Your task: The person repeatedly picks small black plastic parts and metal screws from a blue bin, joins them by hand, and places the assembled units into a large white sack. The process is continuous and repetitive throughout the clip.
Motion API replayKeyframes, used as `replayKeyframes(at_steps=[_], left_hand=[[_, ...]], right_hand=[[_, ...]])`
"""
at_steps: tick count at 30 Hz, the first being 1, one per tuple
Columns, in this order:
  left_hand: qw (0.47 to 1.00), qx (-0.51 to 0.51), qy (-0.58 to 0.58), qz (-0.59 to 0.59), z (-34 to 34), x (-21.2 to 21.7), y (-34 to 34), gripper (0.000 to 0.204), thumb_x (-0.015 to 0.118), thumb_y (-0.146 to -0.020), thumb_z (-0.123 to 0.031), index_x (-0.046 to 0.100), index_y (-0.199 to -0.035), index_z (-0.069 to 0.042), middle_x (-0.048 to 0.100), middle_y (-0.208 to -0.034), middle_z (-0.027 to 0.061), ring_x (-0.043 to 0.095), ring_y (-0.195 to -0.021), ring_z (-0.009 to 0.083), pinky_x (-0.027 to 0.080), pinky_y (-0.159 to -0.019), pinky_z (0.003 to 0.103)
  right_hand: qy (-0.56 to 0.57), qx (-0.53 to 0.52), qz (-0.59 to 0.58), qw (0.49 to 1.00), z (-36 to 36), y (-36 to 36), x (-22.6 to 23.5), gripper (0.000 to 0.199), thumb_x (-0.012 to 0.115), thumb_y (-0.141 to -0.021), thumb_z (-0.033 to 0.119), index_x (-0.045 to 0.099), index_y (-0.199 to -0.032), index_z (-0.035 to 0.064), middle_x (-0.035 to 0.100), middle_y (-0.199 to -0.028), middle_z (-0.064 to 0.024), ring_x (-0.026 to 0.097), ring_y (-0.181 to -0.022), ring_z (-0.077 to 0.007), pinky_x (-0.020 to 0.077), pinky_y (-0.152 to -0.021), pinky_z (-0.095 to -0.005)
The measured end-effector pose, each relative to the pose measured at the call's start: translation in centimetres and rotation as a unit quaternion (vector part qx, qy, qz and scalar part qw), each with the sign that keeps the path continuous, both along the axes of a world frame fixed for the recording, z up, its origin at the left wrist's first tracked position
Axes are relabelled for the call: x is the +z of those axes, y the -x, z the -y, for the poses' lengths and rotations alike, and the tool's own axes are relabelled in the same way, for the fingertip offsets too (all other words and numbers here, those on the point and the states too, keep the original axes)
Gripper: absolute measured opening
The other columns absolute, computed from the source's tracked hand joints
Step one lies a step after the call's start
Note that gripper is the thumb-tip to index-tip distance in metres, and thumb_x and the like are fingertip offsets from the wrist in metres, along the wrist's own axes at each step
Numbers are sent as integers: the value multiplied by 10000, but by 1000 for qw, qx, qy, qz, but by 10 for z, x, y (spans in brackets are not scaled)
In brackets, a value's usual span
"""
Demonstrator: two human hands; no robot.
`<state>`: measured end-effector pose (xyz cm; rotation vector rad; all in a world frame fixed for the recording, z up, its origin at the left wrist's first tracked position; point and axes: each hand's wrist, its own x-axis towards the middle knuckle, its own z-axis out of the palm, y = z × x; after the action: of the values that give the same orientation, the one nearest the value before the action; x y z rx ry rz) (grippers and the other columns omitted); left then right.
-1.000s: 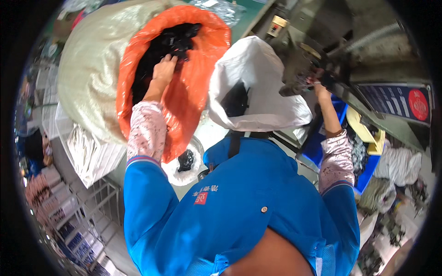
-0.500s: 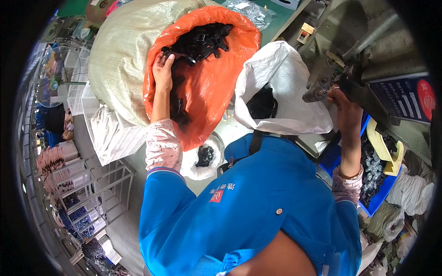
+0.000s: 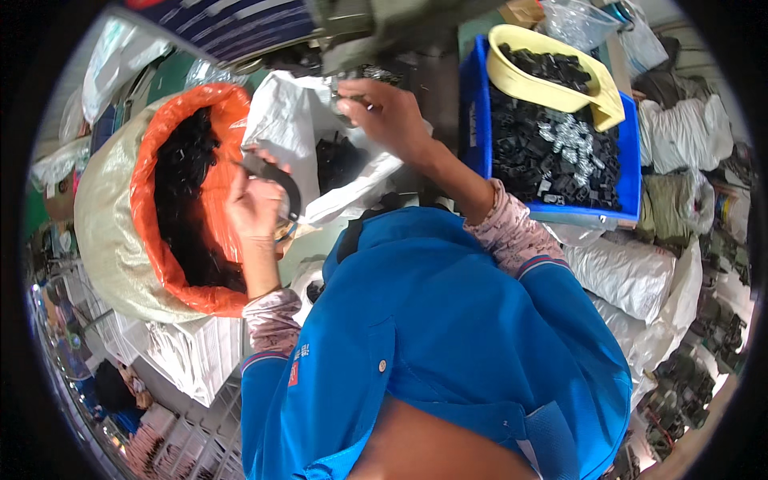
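Note:
Between the orange bag and the white sack, my left hand (image 3: 254, 210) is closed on a curved black plastic part (image 3: 282, 186), like a band or hook. My right hand (image 3: 390, 122) is raised at the machine's metal fixture (image 3: 340, 104), fingers bent together; what they hold there is too small to make out. The orange bag liner (image 3: 226, 148), inside a beige woven sack (image 3: 108, 232), holds many black plastic parts (image 3: 186, 172). Below my right hand, the white sack (image 3: 282, 120) contains more black pieces (image 3: 340, 162).
To the right stands a blue bin (image 3: 474, 120) of small black and clear pieces, a yellow scoop tray (image 3: 552, 94) resting on it. The machine's dark sign plate (image 3: 240, 28) hangs overhead. White crates (image 3: 188, 352) stand at lower left; wrapped bundles (image 3: 624, 276) lie at right.
My view has swung right toward the blue bin. My left hand has come out of the orange bag with a black part. My right hand remains near the machine.

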<state>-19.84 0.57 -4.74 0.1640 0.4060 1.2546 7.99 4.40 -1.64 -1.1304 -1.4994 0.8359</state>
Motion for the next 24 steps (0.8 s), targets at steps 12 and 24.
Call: replayKeyframes(at_steps=[12,24], left_hand=[[958,-175,6,-228,13,11,-222,252,729,-813,-52,638,-1043,-8,617,-732,32,544,-558,125,441,-541,269],[885,-214,-139,-390,30,28,-303,313,761,-815,-51,644,-1101,2,669,-974,59,642,-824,122,543,-661,258]], right_hand=[[-3,-218,560,799,63,-223,-57,184,678,-796,135,631,-973,117,575,-947,-108,589,-912,-327,527,-632,-418],[240,-100,-111,959,144,-199,-19,324,738,-841,96,656,-1121,-44,712,-933,-76,640,-862,-113,524,-771,-259]])
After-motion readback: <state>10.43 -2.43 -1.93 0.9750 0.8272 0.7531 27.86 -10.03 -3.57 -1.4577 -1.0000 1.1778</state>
